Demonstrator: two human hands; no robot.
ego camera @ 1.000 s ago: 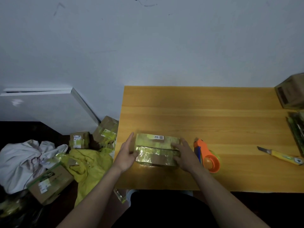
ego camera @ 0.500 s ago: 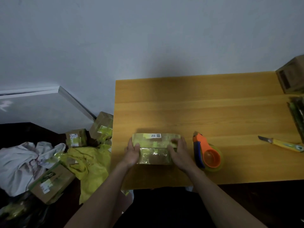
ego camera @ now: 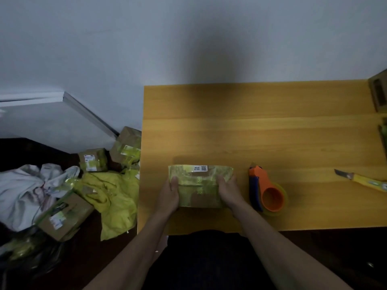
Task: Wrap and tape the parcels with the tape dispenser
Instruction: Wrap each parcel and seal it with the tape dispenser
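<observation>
Parcel (ego camera: 200, 185) sits near the front edge of the bench (ego camera: 272, 132), a small cardboard box banded in glossy yellow-green tape with a white label along its far top edge. It looks light and stiff, though the tape skin is probably slick, so its two short ends are the sound places to take it. There the left hand (ego camera: 169, 195) and right hand (ego camera: 228, 192) clasp it, fingers curled over each end with thumbs on top. Whether the underside is taped cannot be told from here.

Just right of the parcel lies the orange tape dispenser (ego camera: 266, 189), on its side and within easy reach. Well beyond that rests a yellow utility knife (ego camera: 364, 180), blade out. Left of the parcel, off the bench on the floor, lie more taped boxes (ego camera: 92, 160), a yellow cloth (ego camera: 113, 197) and a pale cloth (ego camera: 27, 191). Nothing blocks the reach to the dispenser.
</observation>
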